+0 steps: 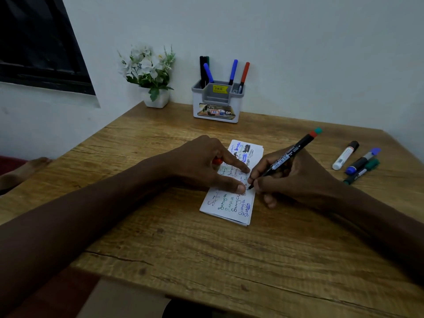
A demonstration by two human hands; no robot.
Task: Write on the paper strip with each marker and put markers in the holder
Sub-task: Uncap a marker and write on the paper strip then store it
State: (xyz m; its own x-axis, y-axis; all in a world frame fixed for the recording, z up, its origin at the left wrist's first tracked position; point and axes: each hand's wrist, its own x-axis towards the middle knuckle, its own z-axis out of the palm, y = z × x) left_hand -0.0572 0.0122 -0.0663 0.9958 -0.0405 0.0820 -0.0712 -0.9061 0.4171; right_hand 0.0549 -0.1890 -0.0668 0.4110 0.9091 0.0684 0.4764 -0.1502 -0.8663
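A white paper strip point(231, 203), covered with blue, green and black writing, lies in the middle of the wooden table point(206, 249). My right hand point(291, 177) grips a black marker point(286, 157) with a red and green end; its tip touches the strip's right edge. My left hand point(206, 166) presses the strip with thumb and forefinger and holds a small red cap point(216, 161) under the curled fingers. The grey and white holder point(218, 102) stands at the back by the wall with several markers upright in it: dark ones, two blue, one red.
Three loose markers lie at the right: a white one with a black cap point(345, 155), a blue one point(362, 161) and a green one point(362, 171). A white pot of artificial flowers point(151, 76) stands back left. A dark window frame point(41, 47) fills the upper left.
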